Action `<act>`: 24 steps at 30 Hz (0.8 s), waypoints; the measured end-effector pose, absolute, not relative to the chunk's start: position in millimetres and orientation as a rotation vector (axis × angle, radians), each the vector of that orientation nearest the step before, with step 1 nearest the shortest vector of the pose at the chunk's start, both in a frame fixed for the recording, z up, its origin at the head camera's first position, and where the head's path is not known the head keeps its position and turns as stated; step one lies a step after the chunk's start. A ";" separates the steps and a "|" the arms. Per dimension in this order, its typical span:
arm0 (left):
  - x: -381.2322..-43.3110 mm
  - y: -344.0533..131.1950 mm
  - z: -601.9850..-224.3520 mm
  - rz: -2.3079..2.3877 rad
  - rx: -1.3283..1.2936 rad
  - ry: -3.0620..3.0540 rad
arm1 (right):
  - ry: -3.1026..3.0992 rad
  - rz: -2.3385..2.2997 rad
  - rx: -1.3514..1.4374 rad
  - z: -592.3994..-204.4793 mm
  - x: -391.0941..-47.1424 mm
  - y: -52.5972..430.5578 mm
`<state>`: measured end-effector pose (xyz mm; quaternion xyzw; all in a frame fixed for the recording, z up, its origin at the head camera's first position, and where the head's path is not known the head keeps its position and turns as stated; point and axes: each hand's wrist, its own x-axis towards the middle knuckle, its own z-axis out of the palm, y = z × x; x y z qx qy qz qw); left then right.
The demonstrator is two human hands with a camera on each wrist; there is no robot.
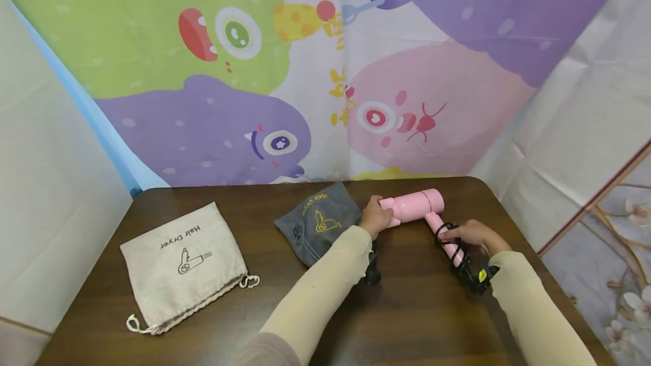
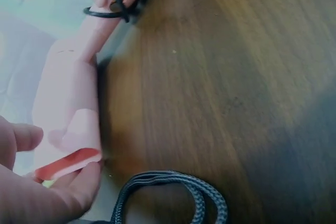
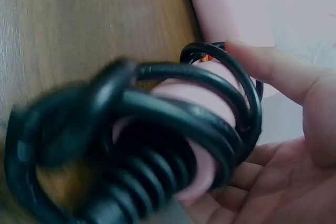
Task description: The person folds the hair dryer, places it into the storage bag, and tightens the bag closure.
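Note:
A pink hair dryer point(image 1: 414, 207) lies across the back right of the table, its barrel pointing left. My left hand point(image 1: 375, 218) holds the nozzle end; in the left wrist view its fingers are under the flat nozzle point(image 2: 81, 129) and the thumb is at the other side. With my right hand point(image 1: 475, 235) I grip the handle point(image 1: 451, 247). Loops of black cord point(image 3: 184, 74) are wound around that handle, and the ribbed cord sleeve point(image 3: 152, 171) shows in the right wrist view. The black plug end with a yellow tag point(image 1: 482, 275) hangs by my right wrist.
A dark grey drawstring pouch point(image 1: 312, 222) marked "Hair Dryer" lies left of my left hand, partly behind that forearm. Farther left is a beige drawstring pouch point(image 1: 183, 270). A black object point(image 1: 373, 275) shows beside my left sleeve. The brown table point(image 1: 407, 321) ends at a cartoon-printed curtain.

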<state>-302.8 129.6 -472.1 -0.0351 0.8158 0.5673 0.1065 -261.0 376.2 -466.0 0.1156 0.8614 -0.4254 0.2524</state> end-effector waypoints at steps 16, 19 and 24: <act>-301.2 132.9 -462.3 1.815 -0.264 2.139 | 2.052 -1.591 0.283 -482.4 -249.2 387.0; -299.5 131.8 -459.3 1.887 -0.296 2.115 | 1.930 -1.691 0.243 -481.7 -248.4 385.7; -295.4 126.9 -455.8 1.960 -0.322 2.067 | 1.987 -1.721 0.228 -475.7 -245.1 380.3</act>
